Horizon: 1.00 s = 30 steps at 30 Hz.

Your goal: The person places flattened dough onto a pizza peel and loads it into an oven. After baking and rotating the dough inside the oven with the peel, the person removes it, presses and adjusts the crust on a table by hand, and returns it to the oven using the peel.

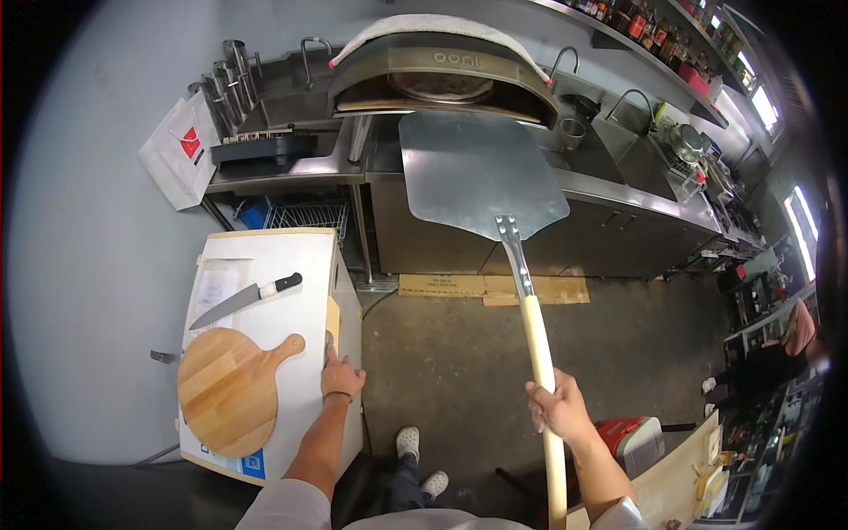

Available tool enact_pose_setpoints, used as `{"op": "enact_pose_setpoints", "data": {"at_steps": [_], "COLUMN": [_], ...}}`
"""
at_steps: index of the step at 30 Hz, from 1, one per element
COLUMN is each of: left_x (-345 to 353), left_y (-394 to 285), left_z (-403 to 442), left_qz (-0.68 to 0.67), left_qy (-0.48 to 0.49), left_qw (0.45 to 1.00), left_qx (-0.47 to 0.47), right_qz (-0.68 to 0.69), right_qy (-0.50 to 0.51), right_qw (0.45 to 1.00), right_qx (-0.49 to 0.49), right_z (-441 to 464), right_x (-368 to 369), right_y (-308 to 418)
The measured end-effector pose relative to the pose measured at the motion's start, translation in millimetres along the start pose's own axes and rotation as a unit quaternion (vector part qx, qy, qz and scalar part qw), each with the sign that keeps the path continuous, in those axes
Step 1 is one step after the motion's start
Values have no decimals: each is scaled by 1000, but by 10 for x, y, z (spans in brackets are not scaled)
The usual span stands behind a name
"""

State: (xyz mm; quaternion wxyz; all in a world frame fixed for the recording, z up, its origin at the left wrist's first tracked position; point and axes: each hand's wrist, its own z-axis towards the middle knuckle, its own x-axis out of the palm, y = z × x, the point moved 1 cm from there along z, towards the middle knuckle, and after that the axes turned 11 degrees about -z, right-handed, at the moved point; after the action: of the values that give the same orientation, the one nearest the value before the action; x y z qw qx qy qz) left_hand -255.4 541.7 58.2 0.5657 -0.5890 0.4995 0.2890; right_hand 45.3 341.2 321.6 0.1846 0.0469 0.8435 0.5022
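My right hand is wrapped round the pale wooden handle of a pizza peel. The peel's wide metal blade is bare and points at the mouth of a pizza oven marked "ooni". Inside the oven mouth a round pizza is partly visible. My left hand rests at the side edge of a white cabinet, index finger stretched along a tan wooden strip and the other fingers apart. On the cabinet top lie a round wooden board with a short handle and a large knife with a black handle.
A steel counter with sinks and taps runs along the back wall. A white paper bag stands at its left end. Flattened cardboard lies on the floor. A red and white cooler sits at right; another person is farther right.
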Motion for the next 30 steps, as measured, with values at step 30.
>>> {"op": "enact_pose_setpoints", "data": {"at_steps": [30], "left_x": [-44], "left_y": [24], "left_z": [-39], "left_qz": [-24], "left_qy": [-1], "left_qw": [1000], "left_qx": [-1], "right_qz": [238], "right_qy": [123], "right_qw": [957], "right_qx": [-113], "right_z": [2843], "right_x": [528], "right_y": [1025]}}
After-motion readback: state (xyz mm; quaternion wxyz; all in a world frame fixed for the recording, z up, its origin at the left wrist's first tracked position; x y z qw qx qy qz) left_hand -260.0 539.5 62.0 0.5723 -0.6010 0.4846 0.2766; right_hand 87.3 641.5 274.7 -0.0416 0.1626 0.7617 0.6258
